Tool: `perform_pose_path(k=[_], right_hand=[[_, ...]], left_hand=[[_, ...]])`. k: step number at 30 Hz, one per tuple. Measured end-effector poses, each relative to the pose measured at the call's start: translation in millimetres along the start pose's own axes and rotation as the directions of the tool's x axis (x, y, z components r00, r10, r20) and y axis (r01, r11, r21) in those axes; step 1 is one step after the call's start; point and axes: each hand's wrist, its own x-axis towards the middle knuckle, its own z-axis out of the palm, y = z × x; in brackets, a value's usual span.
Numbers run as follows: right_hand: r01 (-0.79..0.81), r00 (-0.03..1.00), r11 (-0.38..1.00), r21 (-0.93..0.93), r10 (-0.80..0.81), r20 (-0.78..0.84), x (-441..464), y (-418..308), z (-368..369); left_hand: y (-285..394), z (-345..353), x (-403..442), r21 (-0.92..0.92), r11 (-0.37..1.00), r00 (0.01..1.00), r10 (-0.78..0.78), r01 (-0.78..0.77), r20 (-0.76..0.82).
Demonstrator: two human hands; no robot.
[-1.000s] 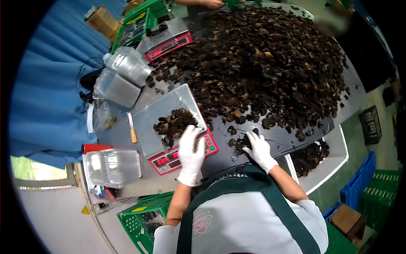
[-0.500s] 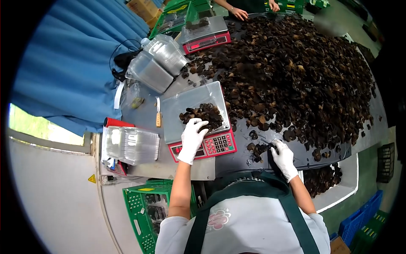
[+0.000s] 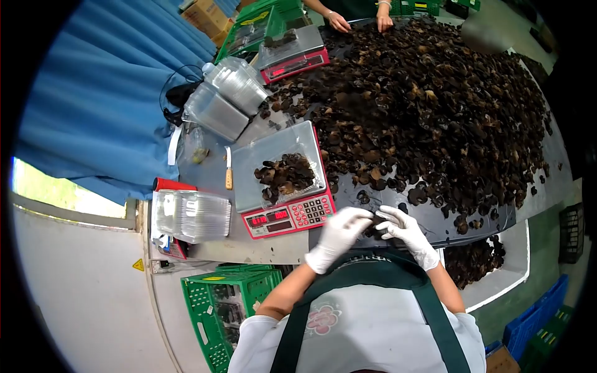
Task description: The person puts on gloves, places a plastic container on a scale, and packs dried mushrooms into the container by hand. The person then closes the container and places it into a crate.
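My left hand [image 3: 339, 238], in a white glove, has its fingers drawn together at a dark wood ear mushroom [image 3: 375, 219] near the table's front edge. From the other side my gloved right hand [image 3: 407, 235] curls its fingers onto the same dark piece, which the fingertips partly hide. Left of them, a red digital scale [image 3: 286, 217] with lit red digits carries a clear plastic tray holding a clump of wood ear mushrooms [image 3: 286, 177]. A large heap of wood ear mushrooms [image 3: 429, 118] spreads over the table beyond my hands.
A knife [image 3: 229, 171] lies left of the scale. Stacked clear plastic trays [image 3: 193, 214] stand at the left, with more clear containers [image 3: 217, 112] behind. Another person's hands [image 3: 339, 22] work at the far edge near a second scale [image 3: 295, 65]. Below are a green crate [image 3: 202, 311] and a white bin [image 3: 519, 273].
My left hand has left the mushrooms on the scale and moved right to meet my right hand, which shifted slightly left. The other person's hands have moved closer together.
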Motion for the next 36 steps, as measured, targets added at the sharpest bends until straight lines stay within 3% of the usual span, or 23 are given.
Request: perform_pose_path(k=[1, 3, 5, 6, 8, 9, 10, 11, 14, 15, 16, 17, 18, 19, 20, 23, 25, 26, 27, 29, 32, 35, 36], right_hand=[[-0.017, 0.999, 0.998, 0.067, 0.015, 0.032, -1.0, -1.5, -0.9], [-0.05, 0.998, 0.979, -0.197, 0.054, 0.011, -7.6, -13.1, -12.2], [-0.113, 0.99, 0.931, -0.348, 0.076, -0.119, -29.4, -32.6, -34.2], [-0.12, 0.984, 0.833, -0.54, 0.027, -0.178, -41.6, -34.1, -57.8], [-0.108, 0.983, 0.391, -0.914, -0.098, -0.157, -81.7, -46.4, -111.4], [-0.312, 0.949, 0.088, -0.946, -0.019, -0.314, -103.2, -59.4, -120.7], [-0.431, 0.899, -0.094, -0.897, 0.04, -0.436, -120.0, -58.4, -140.3], [-0.534, 0.844, -0.276, -0.799, -0.124, -0.521, -128.6, -63.1, -134.8], [-0.542, 0.814, -0.094, -0.835, -0.307, -0.493, -112.9, -52.3, -135.3], [-0.449, 0.823, 0.032, -0.893, -0.373, -0.427, -99.0, -38.7, -134.1], [-0.419, 0.835, 0.134, -0.898, -0.332, -0.439, -82.5, -33.4, -120.8], [-0.351, 0.86, 0.078, -0.933, -0.368, -0.354, -67.0, -21.1, -109.4], [-0.368, 0.871, 0.077, -0.927, -0.32, -0.373, -50.8, -14.8, -92.7], [-0.4, 0.88, 0.078, -0.913, -0.246, -0.407, -35.9, -11.2, -77.9], [-0.348, 0.888, 0.096, -0.933, -0.286, -0.36, -23.9, 2.9, -72.3], [-0.323, 0.863, -0.005, -0.946, -0.412, -0.292, 7.8, 31.0, -60.8], [-0.307, 0.849, 0.019, -0.952, -0.446, -0.283, 20.3, 33.5, -57.4], [-0.34, 0.852, 0.03, -0.94, -0.413, -0.321, 26.1, 30.1, -55.3], [-0.341, 0.852, 0.029, -0.94, -0.412, -0.322, 29.7, 29.7, -56.5], [-0.307, 0.854, 0.032, -0.951, -0.431, -0.29, 36.9, 26.4, -58.0], [-0.292, 0.866, 0.077, -0.953, -0.401, -0.298, 43.6, 23.4, -62.7], [-0.227, 0.85, 0.116, -0.967, -0.461, -0.255, 41.6, 23.5, -67.6], [-0.182, 0.879, 0.144, -0.973, -0.419, -0.227, 38.6, 26.9, -69.9]], left_hand=[[-8.4, 22.5, -2.6, -0.167, 0.98, 0.985, -0.087, 0.112, 0.146], [-8.2, 41.9, 4.0, -0.114, 0.991, 0.965, -0.039, 0.071, 0.261], [-7.7, 41.0, 8.2, -0.118, 0.992, 0.977, -0.023, 0.049, 0.212], [-17.0, 37.9, 9.3, -0.116, 0.989, 0.98, -0.072, 0.095, 0.184], [-34.8, 31.5, 10.0, -0.012, 0.982, 0.971, -0.183, 0.187, 0.152], [-40.9, 28.3, 10.1, 0.094, 0.969, 0.96, -0.241, 0.229, 0.142], [-59.9, 29.8, 5.9, 0.287, 0.945, 0.959, -0.217, 0.159, 0.184], [-68.2, 35.0, 3.3, 0.416, 0.896, 0.938, -0.264, 0.154, 0.222], [-63.2, 49.4, 6.8, 0.588, 0.788, 0.845, -0.43, 0.179, 0.319], [-66.1, 51.2, 12.7, 0.588, 0.79, 0.842, -0.428, 0.171, 0.329], [-71.5, 53.4, 17.3, 0.557, 0.82, 0.854, -0.379, 0.132, 0.355], [-76.2, 56.7, 21.2, 0.523, 0.847, 0.866, -0.327, 0.091, 0.378], [-78.5, 62.1, 22.0, 0.534, 0.846, 0.906, -0.227, 0.001, 0.356], [-86.6, 65.5, 23.9, 0.531, 0.848, 0.904, -0.225, -0.003, 0.363], [-98.6, 69.3, 27.3, 0.448, 0.894, 0.931, -0.153, -0.012, 0.331], [-108.6, 75.4, 41.0, 0.251, 0.965, 0.99, 0.047, -0.079, 0.131], [-109.9, 74.3, 53.7, 0.233, 0.968, 0.995, 0.094, -0.098, 0.026], [-106.4, 73.0, 60.1, 0.257, 0.967, 1.0, -0.003, -0.002, 0.021], [-110.1, 71.5, 67.3, 0.483, 0.865, 0.989, 0.15, -0.135, 0.008], [-93.6, 67.0, 81.7, 0.535, 0.844, 0.994, -0.032, -0.031, 0.109], [-100.2, 74.8, 89.0, 0.588, 0.805, 0.951, -0.123, -0.072, 0.284], [-109.1, 81.6, 74.3, 0.557, 0.813, 0.951, -0.014, -0.169, 0.308], [-117.1, 84.6, 62.9, 0.505, 0.828, 0.954, 0.112, -0.244, 0.278]])
